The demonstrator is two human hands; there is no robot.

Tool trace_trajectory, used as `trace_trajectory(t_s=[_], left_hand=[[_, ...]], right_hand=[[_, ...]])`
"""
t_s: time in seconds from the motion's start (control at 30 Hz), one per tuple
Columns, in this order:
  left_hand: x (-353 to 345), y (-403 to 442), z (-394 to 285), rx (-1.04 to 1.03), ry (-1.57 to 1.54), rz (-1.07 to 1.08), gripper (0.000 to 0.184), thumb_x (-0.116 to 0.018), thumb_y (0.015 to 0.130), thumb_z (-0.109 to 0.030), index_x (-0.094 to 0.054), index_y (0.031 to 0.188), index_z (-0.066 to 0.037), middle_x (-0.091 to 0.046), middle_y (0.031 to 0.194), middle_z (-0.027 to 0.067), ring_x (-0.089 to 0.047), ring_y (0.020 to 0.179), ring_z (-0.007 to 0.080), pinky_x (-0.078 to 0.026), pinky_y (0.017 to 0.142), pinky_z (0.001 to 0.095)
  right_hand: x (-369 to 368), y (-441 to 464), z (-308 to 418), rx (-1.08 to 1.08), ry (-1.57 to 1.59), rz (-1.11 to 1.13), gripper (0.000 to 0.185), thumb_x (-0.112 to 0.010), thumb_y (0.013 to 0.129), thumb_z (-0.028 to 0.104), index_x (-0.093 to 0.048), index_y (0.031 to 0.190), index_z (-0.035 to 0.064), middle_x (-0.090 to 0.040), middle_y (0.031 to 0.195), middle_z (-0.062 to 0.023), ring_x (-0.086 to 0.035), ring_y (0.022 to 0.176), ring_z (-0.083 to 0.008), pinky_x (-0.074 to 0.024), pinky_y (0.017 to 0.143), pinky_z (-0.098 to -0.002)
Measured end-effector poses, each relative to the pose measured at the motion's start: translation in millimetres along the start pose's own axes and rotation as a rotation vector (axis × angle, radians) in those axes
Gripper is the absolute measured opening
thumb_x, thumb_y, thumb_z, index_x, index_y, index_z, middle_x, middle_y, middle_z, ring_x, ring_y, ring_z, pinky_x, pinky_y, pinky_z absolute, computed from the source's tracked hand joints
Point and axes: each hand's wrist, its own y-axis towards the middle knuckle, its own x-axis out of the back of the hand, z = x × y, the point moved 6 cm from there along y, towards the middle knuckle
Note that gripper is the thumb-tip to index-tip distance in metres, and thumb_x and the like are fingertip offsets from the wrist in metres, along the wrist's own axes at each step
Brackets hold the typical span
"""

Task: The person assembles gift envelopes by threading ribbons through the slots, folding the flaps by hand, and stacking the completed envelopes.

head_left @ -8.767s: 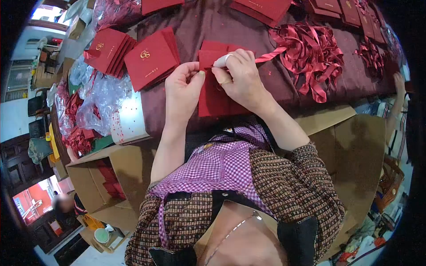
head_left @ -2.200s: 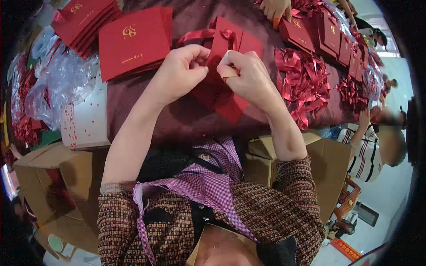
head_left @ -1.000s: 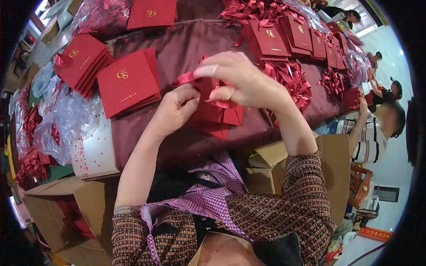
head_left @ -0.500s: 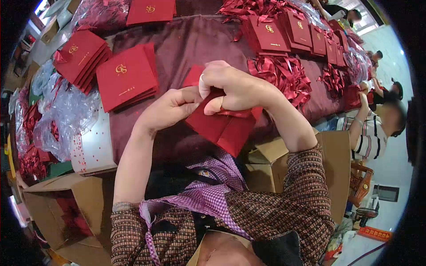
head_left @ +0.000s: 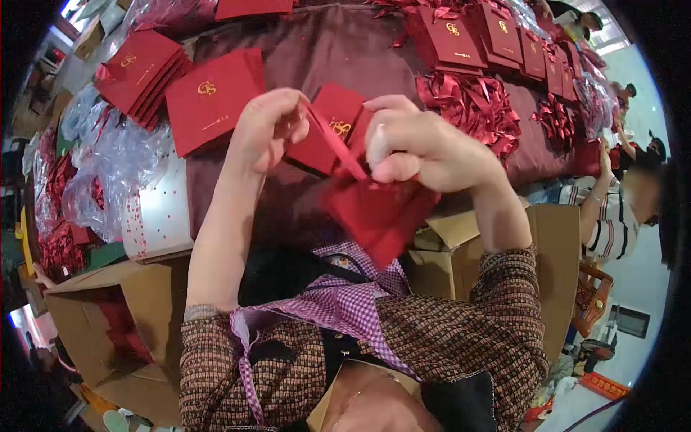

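Note:
My left hand (head_left: 270,128) is pinched shut on one end of a red ribbon (head_left: 332,140), which stretches slantwise down to the top of a red paper bag (head_left: 381,219). That bag is blurred and hangs tilted below my right hand (head_left: 425,144). The fingers of my right hand are curled closed on its upper edge, near where the ribbon meets it. Behind my hands another red bag (head_left: 335,104) with a gold monogram lies on the dark red cloth, partly covered by them.
Stacks of red bags (head_left: 216,97) lie on the cloth (head_left: 309,50) at left, with more (head_left: 450,43) at upper right. Loose red ribbons (head_left: 471,108) are heaped at right. Clear plastic (head_left: 115,173) lies at far left. Open cardboard boxes (head_left: 155,309) flank me. A person in a striped shirt (head_left: 604,223) is at right.
My left hand has moved up and left, away from the right hand, drawing the ribbon out taut. My right hand and the bag have shifted slightly right and down.

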Motion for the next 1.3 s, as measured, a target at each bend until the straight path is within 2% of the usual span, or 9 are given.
trace_trajectory(t_s=[0.1,0.17,0.27,0.33,0.6,0.7,0.87,1.0,1.3], left_hand=[[13,8,0,0.034,-0.253,-0.08,0.021,-0.056,0.093,-0.018,-0.058,0.084,0.001,-0.053,0.071,0.0045,-0.044,0.062,0.0116,-0.037,0.053,0.0258],[11,7,1,0.077,-0.238,-0.132,0.021,-0.056,0.094,-0.02,-0.058,0.086,0.0,-0.055,0.074,0.0046,-0.045,0.063,0.012,-0.038,0.054,0.0266],[-3,-2,-5,0.109,-0.176,-0.243,0.021,-0.053,0.096,-0.023,-0.058,0.095,-0.003,-0.058,0.084,0.0054,-0.046,0.064,0.0125,-0.04,0.057,0.0276],[-17,-11,-10,0.177,-0.052,-0.268,0.019,-0.052,0.097,-0.022,-0.059,0.098,-0.005,-0.062,0.09,0.0075,-0.048,0.066,0.0125,-0.043,0.06,0.0265],[-74,-22,0,-0.045,0.323,0.164,0.038,-0.051,0.094,-0.003,-0.048,0.132,0.0,-0.059,0.119,0.0043,-0.054,0.11,0.0115,-0.042,0.097,0.026],[-80,-28,-11,-0.202,0.476,0.08,0.034,-0.06,0.091,-0.007,-0.052,0.124,-0.003,-0.06,0.106,0.0007,-0.056,0.099,0.0094,-0.045,0.088,0.0247],[-58,-18,-8,-0.192,0.501,0.024,0.015,-0.065,0.087,-0.004,-0.058,0.101,-0.003,-0.06,0.092,-0.0016,-0.056,0.085,0.0065,-0.046,0.077,0.0215],[-25,-12,-18,-0.158,0.247,-0.137,0.015,-0.063,0.087,0.0,-0.059,0.101,0.0,-0.062,0.09,0.0012,-0.057,0.08,0.0062,-0.046,0.074,0.0198],[12,4,15,0.075,0.46,-0.247,0.016,-0.065,0.085,-0.003,-0.062,0.1,0.003,-0.065,0.083,0.0027,-0.059,0.074,0.0067,-0.047,0.069,0.0195]], right_hand=[[16,-12,-12,-0.029,-0.129,-0.082,0.008,-0.063,0.084,0.011,-0.058,0.081,0.0048,-0.059,0.076,-0.0047,-0.055,0.082,-0.0261,-0.04,0.087,-0.0375],[23,-25,-34,-0.147,-0.101,-0.202,0.031,-0.06,0.09,0.034,-0.053,0.078,0.0072,-0.055,0.078,0.0023,-0.054,0.078,-0.0131,-0.0365,0.099,-0.039],[29,-37,-64,-0.22,0.193,-0.302,0.027,-0.058,0.093,0.026,-0.053,0.081,0.0031,-0.052,0.08,0.0,-0.048,0.078,-0.0109,-0.0407,0.075,-0.0261],[35,-41,-72,-0.231,0.306,-0.369,0.026,-0.06,0.093,0.026,-0.054,0.084,0.0026,-0.053,0.082,0.0004,-0.048,0.08,-0.0114,-0.0401,0.078,-0.0258],[24,-12,-60,-0.068,0.409,-0.44,0.014,-0.059,0.091,0.019,-0.059,0.088,0.0052,-0.056,0.111,-0.0035,-0.051,0.102,-0.0118,-0.0391,0.093,-0.0301],[8,-6,-72,-0.147,0.729,-0.495,0.017,-0.06,0.092,0.022,-0.061,0.095,0.0047,-0.053,0.121,-0.0038,-0.051,0.1,-0.0081,-0.0406,0.091,-0.0261],[-6,-12,-94,-0.294,0.815,-0.614,0.021,-0.058,0.093,0.013,-0.061,0.111,0.0025,-0.062,0.1,-0.0005,-0.056,0.092,-0.0079,-0.0447,0.085,-0.0226],[50,-58,-90,-0.382,0.017,-0.693,0.027,-0.06,0.089,0.009,-0.062,0.114,0.0006,-0.067,0.102,-0.0077,-0.061,0.096,-0.0136,-0.0485,0.086,-0.0265],[73,-100,-154,-0.729,-0.52,-0.636,0.029,-0.062,0.084,0.027,-0.069,0.094,0.0013,-0.068,0.096,-0.018,-0.065,0.093,-0.0309,-0.0487,0.083,-0.0412]])
